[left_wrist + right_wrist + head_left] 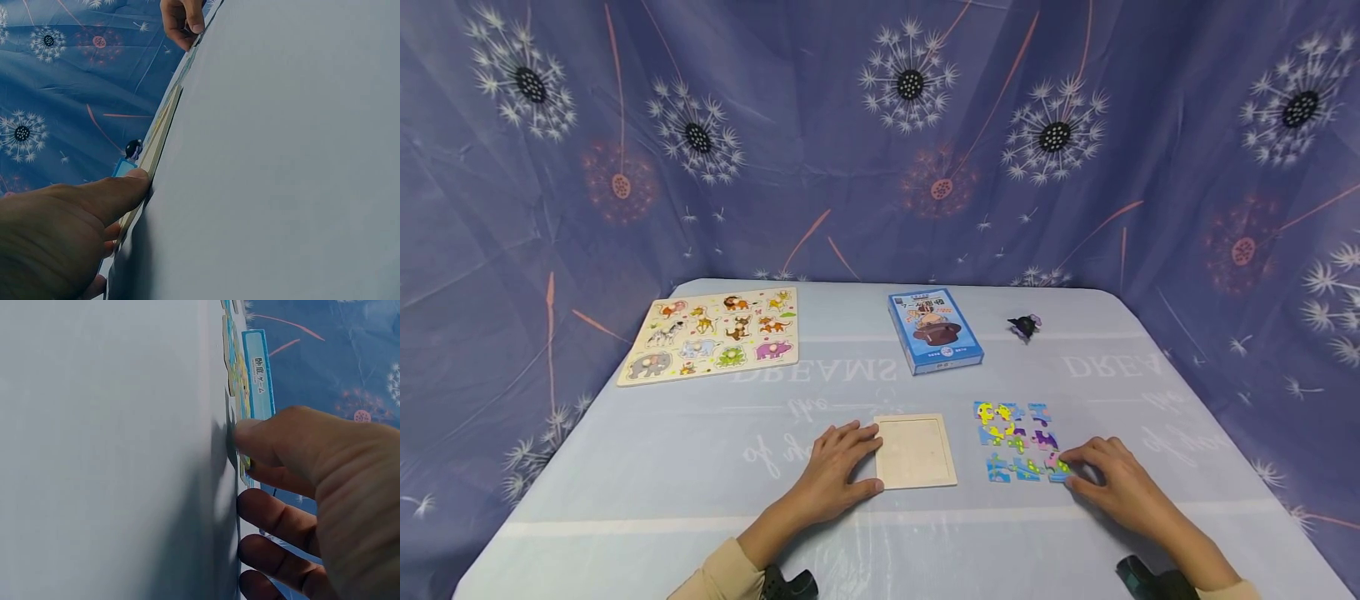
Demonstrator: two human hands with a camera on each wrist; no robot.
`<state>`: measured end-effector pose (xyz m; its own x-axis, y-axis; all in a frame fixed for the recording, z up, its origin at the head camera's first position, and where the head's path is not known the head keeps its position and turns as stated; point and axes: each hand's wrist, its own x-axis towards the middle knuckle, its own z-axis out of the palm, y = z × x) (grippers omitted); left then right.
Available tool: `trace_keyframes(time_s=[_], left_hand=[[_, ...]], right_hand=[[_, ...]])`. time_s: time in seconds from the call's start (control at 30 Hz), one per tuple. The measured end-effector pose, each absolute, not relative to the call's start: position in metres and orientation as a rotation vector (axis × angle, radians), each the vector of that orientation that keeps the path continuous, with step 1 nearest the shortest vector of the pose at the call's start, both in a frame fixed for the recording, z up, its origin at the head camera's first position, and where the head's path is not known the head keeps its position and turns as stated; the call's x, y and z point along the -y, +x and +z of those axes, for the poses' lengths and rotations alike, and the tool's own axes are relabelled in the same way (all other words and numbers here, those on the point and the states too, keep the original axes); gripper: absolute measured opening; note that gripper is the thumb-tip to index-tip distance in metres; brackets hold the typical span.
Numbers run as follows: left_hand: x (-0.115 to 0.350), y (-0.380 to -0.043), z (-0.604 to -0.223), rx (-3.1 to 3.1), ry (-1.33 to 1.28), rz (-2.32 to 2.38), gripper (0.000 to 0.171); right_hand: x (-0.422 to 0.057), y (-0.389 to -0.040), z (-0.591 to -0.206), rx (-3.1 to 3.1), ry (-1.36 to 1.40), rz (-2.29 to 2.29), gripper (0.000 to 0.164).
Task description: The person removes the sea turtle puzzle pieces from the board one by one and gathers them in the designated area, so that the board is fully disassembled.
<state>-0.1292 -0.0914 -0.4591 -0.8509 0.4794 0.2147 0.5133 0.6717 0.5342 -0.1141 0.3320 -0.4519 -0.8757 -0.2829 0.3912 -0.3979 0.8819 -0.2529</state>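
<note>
A shallow square wooden tray lies flat with its recess bare. My left hand rests at its left side, fingertips on the edge and the extended thumb at the near corner. In the left wrist view that thumb presses along the edge of the tray. Right of the tray, colourful jigsaw pieces lie in loose rows with small gaps. My right hand pinches a puzzle piece at their near right corner, between thumb and index finger. Its other fingers are bent near the tabletop.
A blue box with a hat picture lies behind the tray and pieces. To its right sits a small black and purple object. A wooden animal puzzle board lies at the back left. A dandelion-patterned curtain hangs behind the table.
</note>
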Motion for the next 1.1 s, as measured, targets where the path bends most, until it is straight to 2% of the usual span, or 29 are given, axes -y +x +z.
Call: trace_keyframes(time_s=[1.1], left_hand=[[0.0913, -0.1304, -0.4588, 2.806, -0.843, -0.995, 0.058]], right_hand=[[-0.332, -0.1159, -0.4505, 2.763, 0.452, 0.455, 0.028]])
